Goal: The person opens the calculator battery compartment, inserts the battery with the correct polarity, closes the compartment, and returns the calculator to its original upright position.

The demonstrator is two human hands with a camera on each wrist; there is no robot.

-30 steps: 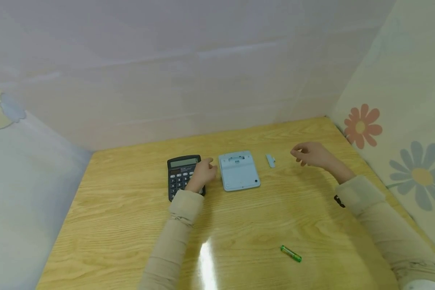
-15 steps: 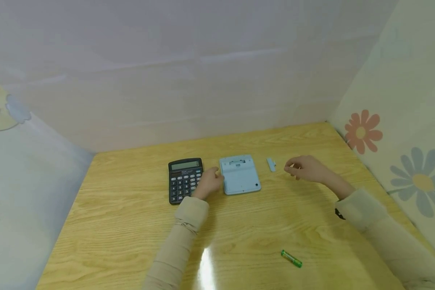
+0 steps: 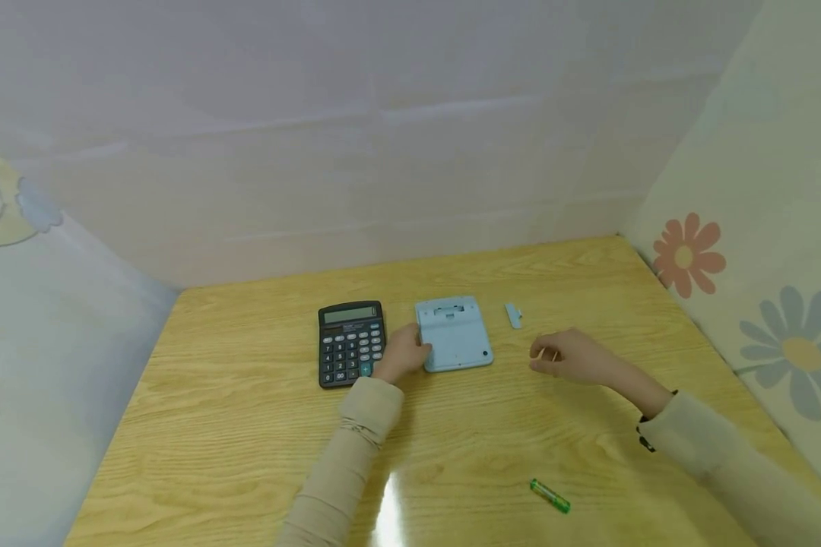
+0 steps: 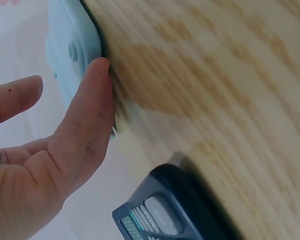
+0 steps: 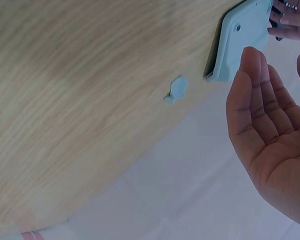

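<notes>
A light-blue, calculator-shaped device lies back side up on the table, its battery slot uncovered near the far edge. My left hand is at its left edge; in the left wrist view the straight fingertips touch the device's side while the thumb stands apart. To the device's right lies a small light-blue battery cover. My right hand hovers right of the device, fingers loosely bent and holding nothing. A green battery lies nearer to me.
A black calculator lies face up just left of my left hand, with its display at the far end. The wooden table meets a pale cloth wall behind, and a flower-print wall stands on the right.
My left hand has moved right, off the black calculator, to the light-blue device's edge. My right hand has come nearer to me and slightly left. The objects on the table have stayed put.
</notes>
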